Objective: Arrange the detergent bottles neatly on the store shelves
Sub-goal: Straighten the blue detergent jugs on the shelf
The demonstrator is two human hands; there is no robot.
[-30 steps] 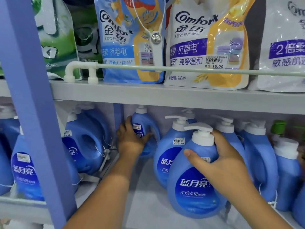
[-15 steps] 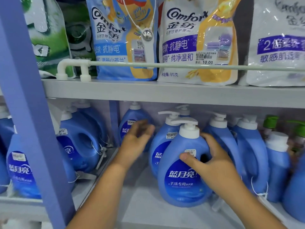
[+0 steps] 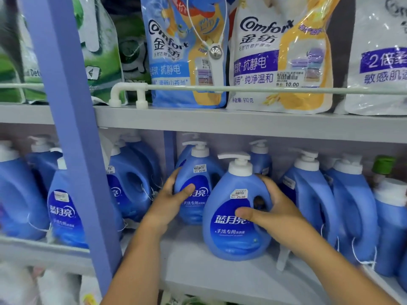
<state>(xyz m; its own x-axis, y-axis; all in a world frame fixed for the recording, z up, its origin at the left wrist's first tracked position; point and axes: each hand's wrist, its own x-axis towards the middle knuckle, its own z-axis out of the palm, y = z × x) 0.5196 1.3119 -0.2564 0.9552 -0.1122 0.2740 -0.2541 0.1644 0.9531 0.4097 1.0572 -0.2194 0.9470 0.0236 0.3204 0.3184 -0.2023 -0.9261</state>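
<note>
Bottles stand on the lower shelf (image 3: 220, 274). The left hand (image 3: 170, 201) grips the far bottle (image 3: 196, 186); the right hand (image 3: 275, 214) clasps the near bottle (image 3: 235, 216), apparently to line both up, labels forward.

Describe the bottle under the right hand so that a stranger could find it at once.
Start at the lower shelf, right of the purple upright post. The bottle stands nearest the front edge, a blue pump jug with a white pump. Unlike its neighbours, the right hand grips its handle side and its dark oval label faces forward in full.
</note>
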